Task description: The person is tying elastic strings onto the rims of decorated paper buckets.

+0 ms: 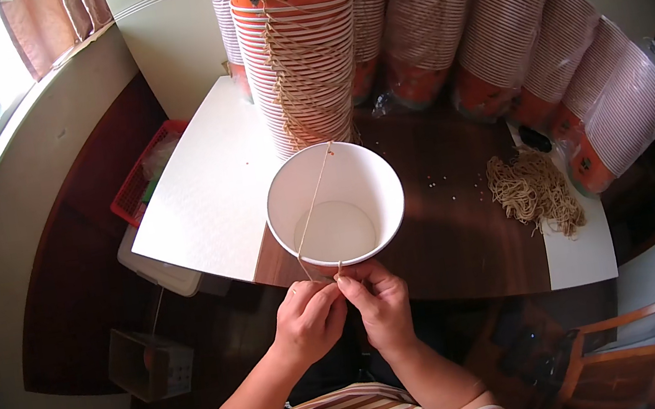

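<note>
A large paper bucket (373, 185), white inside and orange outside, stands at the table's near edge with its open top facing up. A thin tan string (314, 206) crosses its mouth from a hole near the far rim to my fingers at the near rim. My left hand (306, 318) is closed, pinching the string just below the near rim. My right hand (380, 302) is also closed beside it, thumb pressed on the string where a short end sticks up. The two hands' fingertips touch, so the exact spot they pinch is partly hidden.
Behind the bucket rises a tall stack of paper buckets (334, 76) with string handles. Several plastic-wrapped bucket stacks (500, 26) line the back right. A heap of tan strings (536, 192) lies on the brown-and-white table (479, 254). A wooden chair (620, 351) stands at lower right.
</note>
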### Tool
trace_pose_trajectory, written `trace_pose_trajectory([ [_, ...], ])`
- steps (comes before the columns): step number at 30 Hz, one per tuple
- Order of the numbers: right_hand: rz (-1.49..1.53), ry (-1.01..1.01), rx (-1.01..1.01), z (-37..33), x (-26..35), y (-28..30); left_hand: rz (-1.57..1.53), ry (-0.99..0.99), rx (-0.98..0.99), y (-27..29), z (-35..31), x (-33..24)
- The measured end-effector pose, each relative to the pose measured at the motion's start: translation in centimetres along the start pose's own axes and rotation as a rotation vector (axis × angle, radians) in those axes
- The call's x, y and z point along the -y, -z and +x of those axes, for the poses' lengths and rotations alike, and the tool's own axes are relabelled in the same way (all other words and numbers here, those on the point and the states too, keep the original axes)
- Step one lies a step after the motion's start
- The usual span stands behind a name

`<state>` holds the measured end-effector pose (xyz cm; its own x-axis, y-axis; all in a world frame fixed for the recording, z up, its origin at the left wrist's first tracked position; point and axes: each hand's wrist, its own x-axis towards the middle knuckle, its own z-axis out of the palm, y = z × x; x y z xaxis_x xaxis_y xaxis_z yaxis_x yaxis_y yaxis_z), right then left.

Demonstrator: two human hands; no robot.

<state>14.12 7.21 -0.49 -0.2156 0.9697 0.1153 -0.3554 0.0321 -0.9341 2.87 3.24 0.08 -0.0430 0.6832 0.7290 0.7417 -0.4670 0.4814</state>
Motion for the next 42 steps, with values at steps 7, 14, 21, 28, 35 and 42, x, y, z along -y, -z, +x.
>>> trace_pose_trajectory([
  [7, 0.086, -0.047, -0.043, 0.0, 0.8, -0.5, -0.015, -0.011, 0.009, 0.1, 0.1, 0.0],
  [14, 0.024, -0.027, -0.125, 0.9, 1.6, -1.1, -0.005, -0.085, 0.04, 0.2, 0.4, 0.3],
  [21, -0.015, -0.041, -0.165, 1.4, 1.4, -1.3, -0.042, -0.125, -0.001, 0.1, 1.1, 0.6],
  [28, 0.0, -0.044, -0.172, 1.8, 1.3, -1.7, -0.048, -0.136, -0.001, 0.1, 1.2, 1.0],
  [35, 0.061, -0.089, -0.116, 2.2, 2.0, -2.1, -0.023, -0.118, 0.002, 0.6, 1.3, 0.8],
  [42, -0.11, -0.2, -0.143, 2.7, 1.1, 3.9, 0.064, 0.056, -0.227, 4.9, 3.3, 0.4],
])
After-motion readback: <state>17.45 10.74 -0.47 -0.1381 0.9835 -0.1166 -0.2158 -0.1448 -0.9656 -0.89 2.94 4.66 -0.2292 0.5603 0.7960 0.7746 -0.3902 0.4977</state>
